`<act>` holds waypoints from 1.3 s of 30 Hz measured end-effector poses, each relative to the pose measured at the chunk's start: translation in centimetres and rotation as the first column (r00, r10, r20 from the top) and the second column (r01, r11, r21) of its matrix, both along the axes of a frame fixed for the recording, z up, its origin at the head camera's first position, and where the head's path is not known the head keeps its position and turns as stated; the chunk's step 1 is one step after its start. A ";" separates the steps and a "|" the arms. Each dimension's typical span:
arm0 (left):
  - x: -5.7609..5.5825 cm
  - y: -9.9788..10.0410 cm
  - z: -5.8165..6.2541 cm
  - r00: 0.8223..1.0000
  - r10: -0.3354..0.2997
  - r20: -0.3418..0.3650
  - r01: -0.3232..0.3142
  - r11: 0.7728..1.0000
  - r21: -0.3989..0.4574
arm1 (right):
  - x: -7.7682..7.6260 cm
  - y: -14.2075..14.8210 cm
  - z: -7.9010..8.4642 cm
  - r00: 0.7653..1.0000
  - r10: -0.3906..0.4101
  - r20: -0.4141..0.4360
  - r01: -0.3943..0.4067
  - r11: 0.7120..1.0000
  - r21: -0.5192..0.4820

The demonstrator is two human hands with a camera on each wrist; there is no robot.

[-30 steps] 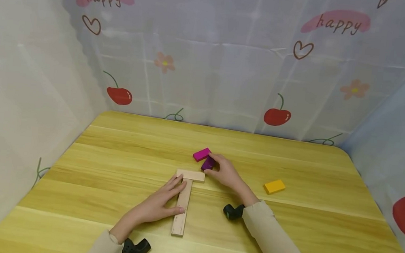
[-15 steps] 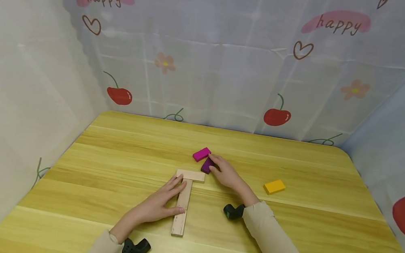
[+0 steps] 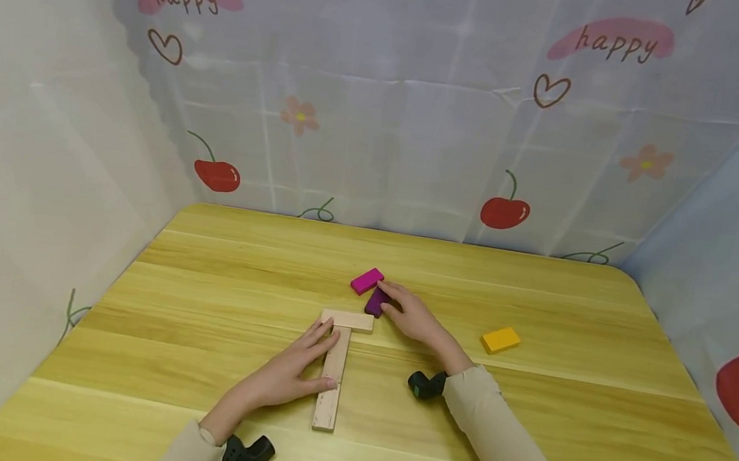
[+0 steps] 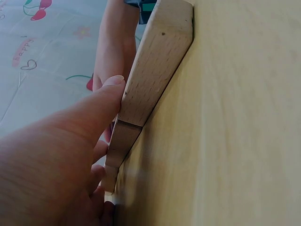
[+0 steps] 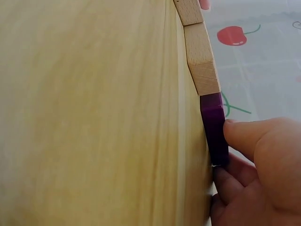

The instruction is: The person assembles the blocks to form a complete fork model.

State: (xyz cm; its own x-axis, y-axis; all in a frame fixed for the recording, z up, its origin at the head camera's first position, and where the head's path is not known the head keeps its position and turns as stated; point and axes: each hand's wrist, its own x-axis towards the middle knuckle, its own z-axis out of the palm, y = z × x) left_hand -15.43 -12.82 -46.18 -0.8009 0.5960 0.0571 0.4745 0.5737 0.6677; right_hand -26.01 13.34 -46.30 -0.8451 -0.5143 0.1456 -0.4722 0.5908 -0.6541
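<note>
Plain wooden blocks form a T on the table: a crosswise block on top of a stem of two blocks end to end. My left hand rests along the stem's left side, fingers spread and fairly straight, with the thumb touching a wooden block in the left wrist view. My right hand pinches a purple block just beyond the T's right end. In the right wrist view the thumb touches the purple block, and the other fingers curl at its far end.
A magenta block lies just behind the purple one. To the right, a yellow block lies alone on the wood-grain table. Printed curtains hang behind the table and at its sides.
My right hand has shifted slightly left with the purple block, and its thumb has moved along the block. The left hand and wooden blocks stay put.
</note>
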 end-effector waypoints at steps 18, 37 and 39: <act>0.1 0.0 0.0 1.000 0.009 0.004 -0.009 1.000 0.005 | 0.5 -0.2 0.8 0.999 0.020 0.041 -0.019 1.000 -0.013; 0.0 0.1 0.0 1.000 -0.005 -0.004 0.005 1.000 0.005 | 0.7 1.0 1.9 0.993 -0.013 0.115 0.019 0.998 -0.055; 0.0 0.1 -0.1 1.000 -0.001 -0.005 0.001 1.000 0.003 | 1.0 1.8 2.7 0.993 -0.031 0.113 0.038 0.997 -0.065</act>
